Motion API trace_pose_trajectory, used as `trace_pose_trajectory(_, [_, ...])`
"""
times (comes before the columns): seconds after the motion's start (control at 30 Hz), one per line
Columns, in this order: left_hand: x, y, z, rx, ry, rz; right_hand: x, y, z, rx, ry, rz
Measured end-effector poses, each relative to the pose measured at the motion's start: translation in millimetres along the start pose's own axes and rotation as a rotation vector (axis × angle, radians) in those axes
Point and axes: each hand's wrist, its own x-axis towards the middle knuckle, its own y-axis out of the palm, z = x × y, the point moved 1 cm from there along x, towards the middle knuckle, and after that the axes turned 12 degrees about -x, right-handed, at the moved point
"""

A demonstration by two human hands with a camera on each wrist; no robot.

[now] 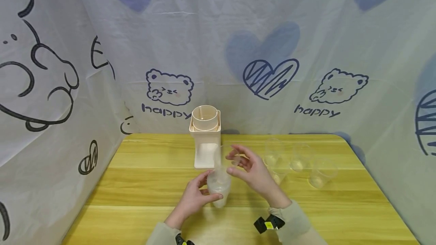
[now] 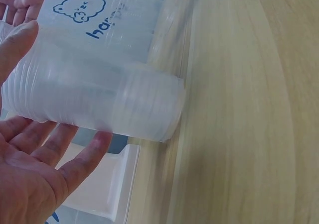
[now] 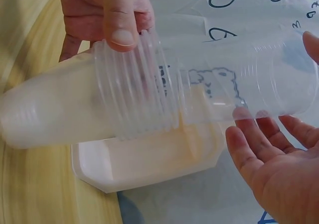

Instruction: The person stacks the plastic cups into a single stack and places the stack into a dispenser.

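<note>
My left hand point(image 1: 201, 194) grips a stack of nested clear plastic cups point(image 2: 99, 84), thumb on one side and fingers on the other. The stack stands upright with its ridged rims on top, its lower end close over the table. Directly above those rims is a single clear plastic cup point(image 3: 219, 84), in line with the stack. My right hand point(image 1: 250, 169) holds this cup between thumb and bent fingers point(image 3: 254, 144). Behind both hands stands a cream cup dispenser point(image 1: 206, 139) with a round tube on top and an open bay below.
Several clear cups stand on the right of the wooden table point(image 1: 143, 188), among them a cup point(image 1: 299, 158) and a cup farther right point(image 1: 321, 175). A white printed curtain point(image 1: 211, 48) hangs behind the table and along its left side.
</note>
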Motion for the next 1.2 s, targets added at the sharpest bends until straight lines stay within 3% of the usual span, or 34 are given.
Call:
trace_pose_trajectory(0.23, [-0.7,0.3,-0.4,0.01,0.002,0.003,-1,3.7,-7,0.043,-0.011,0.043])
trace_pose_trajectory(0.47, [0.0,-1.4,2.1,-0.001,0.003,0.025,-1,5.1,-12,-0.028,0.005,0.045])
trace_pose_trajectory(1.2, [0.3,-1.0,3.7,0.029,0.017,0.007,-4,8.5,-29,-0.118,0.048,0.128])
